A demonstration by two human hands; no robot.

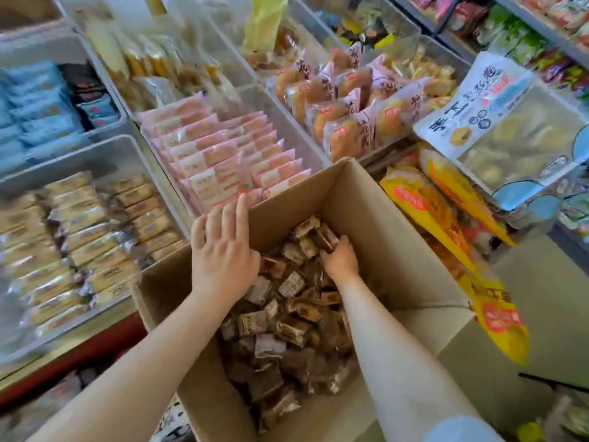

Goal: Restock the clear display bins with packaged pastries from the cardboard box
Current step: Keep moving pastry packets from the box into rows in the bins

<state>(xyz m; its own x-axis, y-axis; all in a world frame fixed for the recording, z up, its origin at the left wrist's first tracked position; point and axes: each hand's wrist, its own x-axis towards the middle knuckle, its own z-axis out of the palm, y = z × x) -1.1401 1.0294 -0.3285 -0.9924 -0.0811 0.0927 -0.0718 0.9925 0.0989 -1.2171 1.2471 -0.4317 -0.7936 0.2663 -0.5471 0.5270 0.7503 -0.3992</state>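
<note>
An open cardboard box (376, 218) stands in front of me, filled with small brown packaged pastries (287, 323). My left hand (223, 250) lies flat with spread fingers over the box's left wall, holding nothing. My right hand (339, 258) is down inside the box at its far end, fingers curled around a pastry packet among the pile. A clear display bin (105, 154) at the left holds rows of tan packaged pastries (79, 240). Behind the box, another clear bin (287, 103) holds pink-wrapped packets (223, 161).
Further bins hold blue packets (38, 103) at the far left and pink-and-orange wrapped buns (353, 106) at the back right. Yellow snack bags (446, 224) and a large white-blue bag (497, 122) lie right of the box. Shelves of goods run along the top right.
</note>
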